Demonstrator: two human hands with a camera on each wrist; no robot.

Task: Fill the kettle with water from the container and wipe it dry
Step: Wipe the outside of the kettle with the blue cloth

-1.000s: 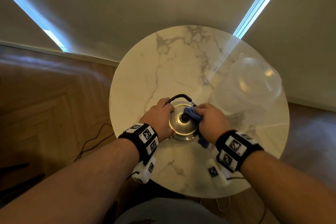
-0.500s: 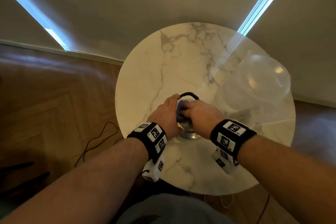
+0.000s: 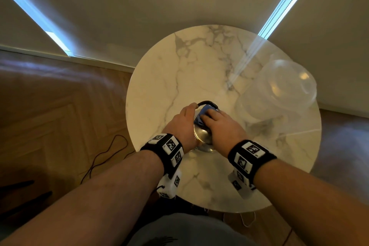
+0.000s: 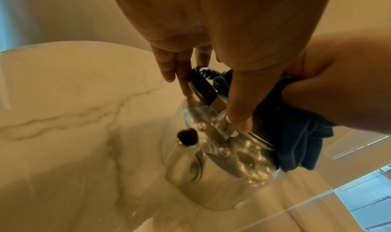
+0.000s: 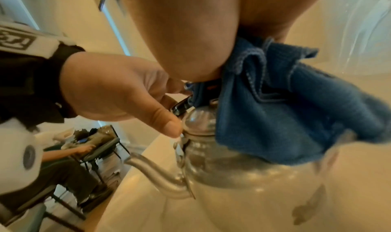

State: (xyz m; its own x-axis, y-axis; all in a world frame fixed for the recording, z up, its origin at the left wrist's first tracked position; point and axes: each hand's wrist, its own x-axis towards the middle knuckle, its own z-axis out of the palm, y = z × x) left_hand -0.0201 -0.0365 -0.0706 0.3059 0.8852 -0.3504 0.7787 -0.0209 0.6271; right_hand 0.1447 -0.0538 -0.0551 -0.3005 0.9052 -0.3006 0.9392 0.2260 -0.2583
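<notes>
A shiny metal kettle [image 3: 201,138] stands on the round marble table [image 3: 169,78], near its front edge. My left hand [image 3: 182,122] holds the kettle's top from the left, thumb [image 4: 239,118] on the handle bracket and fingers [image 4: 184,78] behind the dark handle grip. My right hand [image 3: 221,124] grips a bunched blue cloth [image 3: 203,115] and presses it on the lid. The cloth [image 5: 285,110] drapes over the lid and down the kettle's shoulder [image 5: 243,177], hiding the lid knob. The spout [image 4: 184,162] points left. A clear plastic container [image 3: 279,90] stands at the table's right.
A dark cable [image 3: 103,156] lies on the wooden floor left of the table. A wall runs close behind the table. The right wrist view shows a seated person [image 5: 69,160] by a chair in the background.
My right hand has slid the blue cloth from the right of the lid across its top toward the left. My left hand has stayed on the kettle.
</notes>
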